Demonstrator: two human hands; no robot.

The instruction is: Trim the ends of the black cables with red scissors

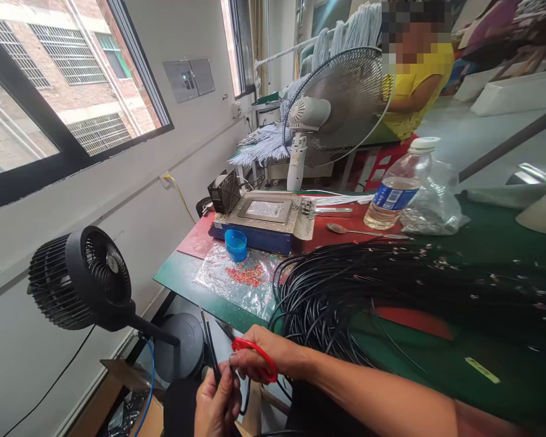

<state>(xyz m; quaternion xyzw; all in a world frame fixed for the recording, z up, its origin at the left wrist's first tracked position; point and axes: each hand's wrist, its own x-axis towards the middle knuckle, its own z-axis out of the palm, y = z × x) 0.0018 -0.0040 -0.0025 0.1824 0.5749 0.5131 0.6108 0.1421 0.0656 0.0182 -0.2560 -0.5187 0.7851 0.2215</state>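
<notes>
Black cables [212,349] stand upright in my left hand [216,400], whose thumb and fingers are closed around them near the bottom of the view. My right hand [264,352] grips red-handled scissors [255,347], their dark blades pointing up and left beside the cables. The fingertips of both hands meet at the cables. Beyond my right wrist, a large bundle of black cables [318,297] lies coiled on the table. Small red and yellow bits [246,275] are scattered on a clear plastic sheet [204,273] past the scissors.
A blue cup [235,246] stands before a blue-sided solder pot [259,237] with a small fan [224,191]. A bottle [386,203], plastic bag [437,206] and spoon [341,229] are behind the bundle. A black fan [104,267] is left; a person [418,91] sits beyond a white fan [309,114].
</notes>
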